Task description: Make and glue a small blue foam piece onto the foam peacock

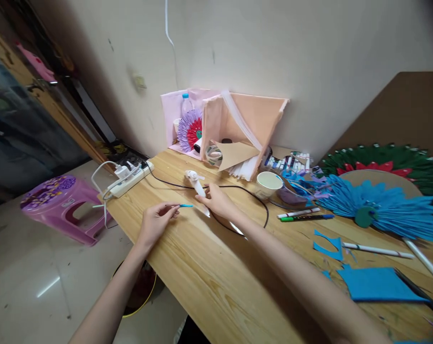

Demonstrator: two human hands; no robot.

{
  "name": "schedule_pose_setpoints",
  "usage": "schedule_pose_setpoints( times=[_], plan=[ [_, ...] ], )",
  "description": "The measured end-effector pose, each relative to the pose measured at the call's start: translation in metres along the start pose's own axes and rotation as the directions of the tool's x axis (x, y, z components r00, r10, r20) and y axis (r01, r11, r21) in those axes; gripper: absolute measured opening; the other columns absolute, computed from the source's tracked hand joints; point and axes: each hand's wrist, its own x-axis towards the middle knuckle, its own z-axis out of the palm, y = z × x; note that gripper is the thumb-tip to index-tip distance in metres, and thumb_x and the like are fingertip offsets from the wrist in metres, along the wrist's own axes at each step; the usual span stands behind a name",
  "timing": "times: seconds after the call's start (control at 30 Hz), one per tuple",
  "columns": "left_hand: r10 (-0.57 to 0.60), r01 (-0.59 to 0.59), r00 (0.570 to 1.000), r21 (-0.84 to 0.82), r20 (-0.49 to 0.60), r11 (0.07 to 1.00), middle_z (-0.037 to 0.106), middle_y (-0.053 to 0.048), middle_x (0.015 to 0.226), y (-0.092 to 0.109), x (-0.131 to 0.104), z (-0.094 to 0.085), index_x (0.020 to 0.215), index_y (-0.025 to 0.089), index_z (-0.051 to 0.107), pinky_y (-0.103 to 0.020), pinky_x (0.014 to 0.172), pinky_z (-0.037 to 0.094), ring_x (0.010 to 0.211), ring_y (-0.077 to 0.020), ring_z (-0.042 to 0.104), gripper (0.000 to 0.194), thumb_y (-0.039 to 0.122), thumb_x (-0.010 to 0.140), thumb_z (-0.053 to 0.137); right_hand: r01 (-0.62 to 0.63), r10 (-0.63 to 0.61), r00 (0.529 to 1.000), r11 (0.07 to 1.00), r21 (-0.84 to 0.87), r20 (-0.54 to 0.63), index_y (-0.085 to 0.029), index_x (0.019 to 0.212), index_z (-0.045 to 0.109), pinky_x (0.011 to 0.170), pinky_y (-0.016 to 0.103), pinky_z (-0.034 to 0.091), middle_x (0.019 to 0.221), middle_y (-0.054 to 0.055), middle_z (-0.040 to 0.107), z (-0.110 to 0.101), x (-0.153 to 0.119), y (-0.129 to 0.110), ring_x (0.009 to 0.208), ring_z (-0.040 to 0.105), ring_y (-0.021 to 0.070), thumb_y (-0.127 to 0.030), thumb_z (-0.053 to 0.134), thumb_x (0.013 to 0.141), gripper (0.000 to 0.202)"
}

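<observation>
My left hand is closed in a pinch around a thin blue strip, its free end pointing right above the table. My right hand grips the handle of a white glue gun over the wooden table. The gun's dark cord loops behind and below my right wrist. To the right, a fan-shaped blue paper piece with a green centre lies beside a cut blue scrap and a blue sheet.
A white power strip rests at the table's left edge. Behind stand a pink fabric box and a paper cup. Several markers lie at right. A purple stool and a bin are on the floor.
</observation>
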Motion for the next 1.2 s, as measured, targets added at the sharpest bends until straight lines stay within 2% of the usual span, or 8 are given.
schedule_pose_setpoints(
  times=[0.1,0.2,0.33,0.43,0.53,0.8,1.0,1.2],
  plan=[
    [0.014,-0.016,0.998,-0.02,-0.062,1.0,0.072,-0.009,0.082,-0.01,0.001,-0.008,0.087,0.014,0.07,-0.032,0.074,0.054,0.075,-0.0204,0.067,0.027,0.034,0.071,0.065,0.043,-0.044,0.999,0.998,-0.037,-0.013,-0.014,0.086,0.054,0.068,0.029,0.04,0.088,0.01,0.061,0.025,0.022,-0.01,0.079,0.055,0.0196,-0.028,0.053,0.075,0.017],
    [0.077,-0.072,0.992,0.044,-0.101,0.996,0.071,-0.009,0.085,-0.016,0.002,-0.01,0.086,0.015,0.071,-0.033,0.077,0.052,0.08,-0.021,0.066,0.024,0.034,0.072,0.064,0.064,-0.064,0.998,0.998,-0.021,-0.005,-0.016,0.081,0.053,0.064,0.028,0.039,0.082,0.006,0.06,0.027,0.02,-0.01,0.072,0.054,0.0179,-0.022,0.047,0.076,0.01],
    [0.127,-0.117,0.982,0.079,-0.143,0.99,0.071,-0.008,0.081,-0.021,0.003,-0.009,0.079,0.017,0.072,-0.032,0.073,0.052,0.078,-0.0199,0.066,0.021,0.035,0.073,0.063,0.083,-0.082,0.997,0.991,0.109,-0.01,-0.017,0.083,0.054,0.059,0.026,0.04,0.074,0.002,0.059,0.009,-0.01,-0.004,0.065,0.054,0.016,-0.027,0.042,0.081,0.017],
    [0.106,-0.1,0.979,0.047,-0.176,0.994,0.071,-0.006,0.079,-0.024,0.005,-0.008,0.077,0.017,0.072,-0.03,0.072,0.052,0.076,-0.0189,0.066,0.021,0.035,0.073,0.062,0.117,-0.121,0.993,0.962,0.246,0.004,-0.017,0.086,0.057,0.066,0.027,0.044,0.081,0.003,0.063,0.001,-0.037,0.001,0.073,0.058,0.017,-0.032,0.043,0.083,0.021],
    [0.053,-0.054,0.977,0.0,-0.209,0.999,0.071,-0.007,0.082,-0.028,0.007,-0.007,0.08,0.016,0.071,-0.03,0.072,0.053,0.076,-0.0191,0.066,0.022,0.034,0.071,0.064,0.072,-0.089,0.995,0.954,0.291,0.045,-0.016,0.089,0.057,0.062,0.026,0.046,0.078,0.004,0.063,0.004,-0.056,0.005,0.069,0.058,0.0166,-0.033,0.043,0.084,0.023],
    [0.087,-0.079,0.971,0.047,-0.223,0.996,0.071,-0.007,0.082,-0.032,0.004,-0.004,0.082,0.017,0.072,-0.03,0.072,0.054,0.076,-0.018,0.066,0.02,0.033,0.072,0.064,0.113,-0.134,0.985,0.976,0.185,0.106,-0.019,0.084,0.054,0.066,0.028,0.046,0.081,0.003,0.061,0.018,-0.065,0.009,0.073,0.057,0.0173,-0.033,0.04,0.086,0.02],
    [0.091,-0.081,0.969,0.055,-0.231,0.995,0.071,-0.006,0.081,-0.031,0.004,-0.004,0.081,0.017,0.072,-0.029,0.07,0.054,0.074,-0.0177,0.066,0.02,0.032,0.071,0.064,0.175,-0.181,0.979,0.982,0.071,0.093,-0.019,0.072,0.05,0.06,0.028,0.044,0.075,0.002,0.058,0.018,-0.066,0.01,0.068,0.054,0.0179,-0.033,0.04,0.085,0.021],
    [0.104,-0.094,0.969,0.051,-0.224,0.994,0.07,-0.006,0.08,-0.031,0.004,-0.003,0.08,0.018,0.072,-0.029,0.07,0.054,0.074,-0.0175,0.065,0.018,0.031,0.071,0.064,0.2,-0.202,0.975,0.979,0.033,0.092,-0.02,0.073,0.051,0.06,0.028,0.043,0.075,0.002,0.059,0.016,-0.066,0.008,0.066,0.054,0.0178,-0.032,0.04,0.085,0.021]
  ],
)
